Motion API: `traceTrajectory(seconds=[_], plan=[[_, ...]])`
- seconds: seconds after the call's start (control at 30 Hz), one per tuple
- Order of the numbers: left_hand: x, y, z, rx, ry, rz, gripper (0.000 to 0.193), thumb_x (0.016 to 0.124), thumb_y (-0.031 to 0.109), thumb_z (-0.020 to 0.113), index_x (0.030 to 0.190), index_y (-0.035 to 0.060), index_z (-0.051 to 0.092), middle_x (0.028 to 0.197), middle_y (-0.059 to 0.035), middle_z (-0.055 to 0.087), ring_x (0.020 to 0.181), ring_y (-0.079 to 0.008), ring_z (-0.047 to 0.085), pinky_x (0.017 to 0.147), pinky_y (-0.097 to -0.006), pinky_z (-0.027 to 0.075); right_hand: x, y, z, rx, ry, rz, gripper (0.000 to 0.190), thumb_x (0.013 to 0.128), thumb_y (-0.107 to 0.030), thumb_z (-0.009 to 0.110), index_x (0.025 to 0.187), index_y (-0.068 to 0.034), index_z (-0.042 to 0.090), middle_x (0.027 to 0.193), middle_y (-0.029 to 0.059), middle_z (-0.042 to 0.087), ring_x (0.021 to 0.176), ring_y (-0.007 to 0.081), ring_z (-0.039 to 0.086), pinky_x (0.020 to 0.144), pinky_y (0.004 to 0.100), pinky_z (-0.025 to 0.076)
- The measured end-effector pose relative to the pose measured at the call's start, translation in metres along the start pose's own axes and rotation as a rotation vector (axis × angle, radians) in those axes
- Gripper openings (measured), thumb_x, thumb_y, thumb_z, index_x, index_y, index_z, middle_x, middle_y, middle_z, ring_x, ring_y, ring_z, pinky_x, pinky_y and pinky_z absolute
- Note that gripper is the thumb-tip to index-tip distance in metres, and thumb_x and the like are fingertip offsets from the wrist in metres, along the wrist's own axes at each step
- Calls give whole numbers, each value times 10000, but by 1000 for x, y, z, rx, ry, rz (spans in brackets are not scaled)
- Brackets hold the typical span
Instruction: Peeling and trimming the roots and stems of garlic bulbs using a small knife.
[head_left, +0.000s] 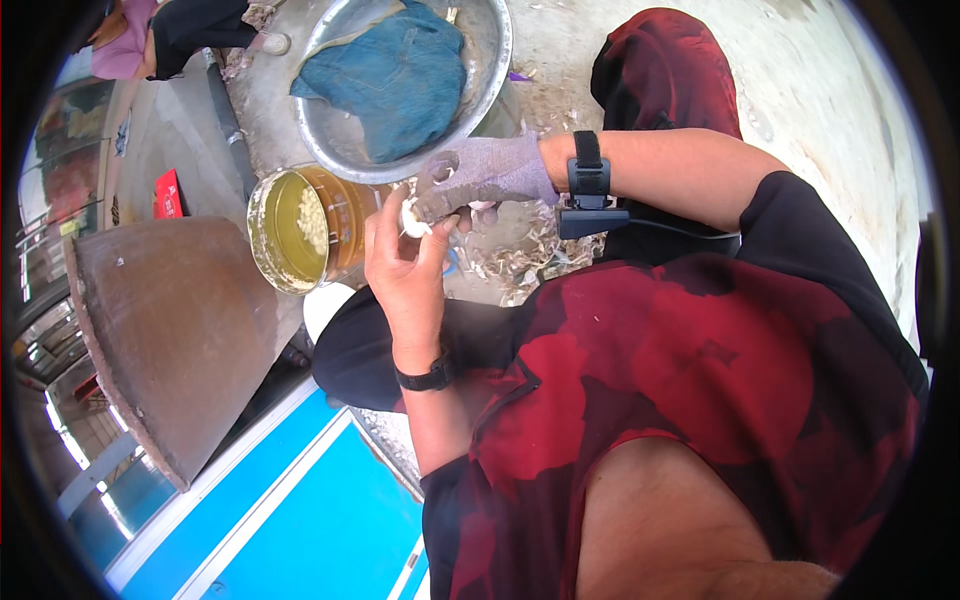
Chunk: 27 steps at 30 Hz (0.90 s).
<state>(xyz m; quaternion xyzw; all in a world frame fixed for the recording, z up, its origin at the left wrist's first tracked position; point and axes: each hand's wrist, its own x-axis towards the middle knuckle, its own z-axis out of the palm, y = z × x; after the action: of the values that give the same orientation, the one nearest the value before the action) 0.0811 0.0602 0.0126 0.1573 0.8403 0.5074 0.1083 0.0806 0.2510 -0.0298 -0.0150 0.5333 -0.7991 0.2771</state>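
My bare left hand (409, 259), a black strap around its wrist, pinches a white garlic clove (412, 221) between thumb and fingers. From the other side, my right hand (480, 172), in a soiled lilac knit glove, closes its fingers on the same clove. Something pinkish (484, 204) shows under the right palm, too hidden to name. Left of the hands, a yellowish, translucent bucket (289, 191) holds pale peeled cloves (311, 221). Just beyond them is a large metal basin (491, 75) with a blue cloth (390, 82) spread in it.
Dry garlic skins (540, 259) litter the concrete ground between my knees. A brown, curved-edged board (172, 322) stands at the left, above blue panels with white frames (322, 510). A red packet (168, 195) lies farther off. Another person (199, 34) is seated at upper left.
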Motion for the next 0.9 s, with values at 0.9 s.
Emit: traceTrajectory(seconds=[0.9], plan=[[25,-38,-30,-821,219,-182,412,957,36,588,1354,37,480,952,-48,591,733,-114,576,634,-272,497,14,-10,-9,574,-265,-210,362,999,-342,538,1153,-20,599,897,12,587,709,61,577,557,175,469]])
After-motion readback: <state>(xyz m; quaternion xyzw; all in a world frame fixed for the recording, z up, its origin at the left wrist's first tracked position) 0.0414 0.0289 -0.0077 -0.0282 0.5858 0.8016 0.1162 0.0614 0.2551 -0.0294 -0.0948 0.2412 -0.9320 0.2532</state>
